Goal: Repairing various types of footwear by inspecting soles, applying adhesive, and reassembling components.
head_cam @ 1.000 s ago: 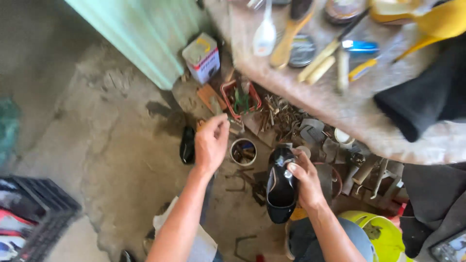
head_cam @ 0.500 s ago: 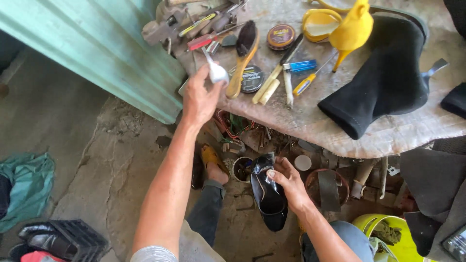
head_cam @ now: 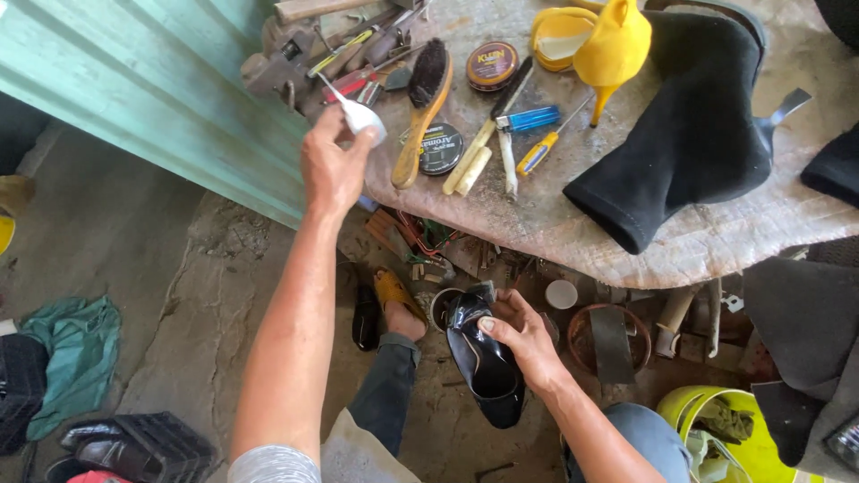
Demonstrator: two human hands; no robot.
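While the left hand (head_cam: 333, 165) lifts a small white glue tube (head_cam: 358, 114) at the surface (head_cam: 698, 241) edge, the right hand (head_cam: 523, 340) grips a black shoe (head_cam: 483, 367).

Head view: the tube is pinched just beside a wooden shoe brush (head_cam: 422, 107) and round polish tins (head_cam: 491, 65); the shoe sits low, near the person's knee, above the floor.
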